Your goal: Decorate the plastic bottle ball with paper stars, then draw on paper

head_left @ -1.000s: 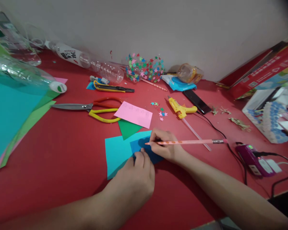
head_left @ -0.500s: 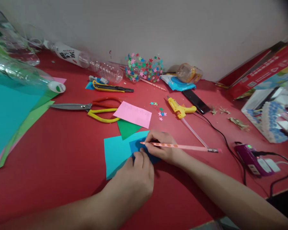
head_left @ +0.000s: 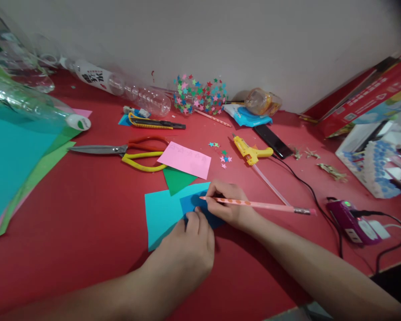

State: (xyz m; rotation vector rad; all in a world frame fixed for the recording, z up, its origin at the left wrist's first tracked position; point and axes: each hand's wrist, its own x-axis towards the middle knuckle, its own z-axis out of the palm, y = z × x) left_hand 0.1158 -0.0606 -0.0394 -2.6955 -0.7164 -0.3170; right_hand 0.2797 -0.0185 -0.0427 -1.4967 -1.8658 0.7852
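A pink pencil [head_left: 263, 205] with orange spots is pinched in my right hand [head_left: 227, 204], its tip at the dark blue paper [head_left: 190, 203]. That blue piece lies over a light blue sheet [head_left: 158, 218]. My left hand [head_left: 190, 249] rests on both papers, its fingers bent and close together; whether they grip an edge is hidden. Just beyond lie a green paper piece [head_left: 177, 179] and, partly over it, a pink slip [head_left: 185, 160] with faint pencil marks. The slip also overlaps the handles of large scissors [head_left: 143, 160].
Behind are a yellow cutter [head_left: 157, 123], plastic bottles [head_left: 96, 78] and a star-covered clear object [head_left: 200, 96]. A yellow glue gun [head_left: 252, 152], a black phone [head_left: 274, 141] and a purple power socket [head_left: 352, 223] with cables stand right. Coloured sheets [head_left: 16, 156] lie left.
My right hand has shifted slightly to the right with the pencil, whose tip has moved right and a little up over the blue paper. My left hand has stayed in place.
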